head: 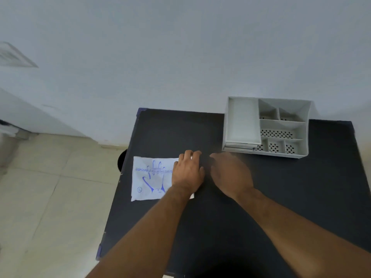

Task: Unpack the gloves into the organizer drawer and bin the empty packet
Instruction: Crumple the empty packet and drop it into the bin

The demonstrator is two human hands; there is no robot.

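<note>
A flat white packet of disposable gloves point(152, 178), printed with a blue hand, lies at the left edge of the black table point(220, 217). My left hand point(187, 172) rests palm down on the packet's right end, fingers spread. Just to the right of it, my right hand point(230, 173) hovers over the bare tabletop, fingers loosely apart and holding nothing. The grey organizer point(267, 127) stands at the table's far right against the wall; its drawers point(241, 145) sit under the flat left tray and look closed.
A white wall runs behind the table. Beige tiled floor lies to the left. A dark round object point(122, 160) shows below the table's left edge, partly hidden. A pale bin-like object point(8, 141) sits at the far left.
</note>
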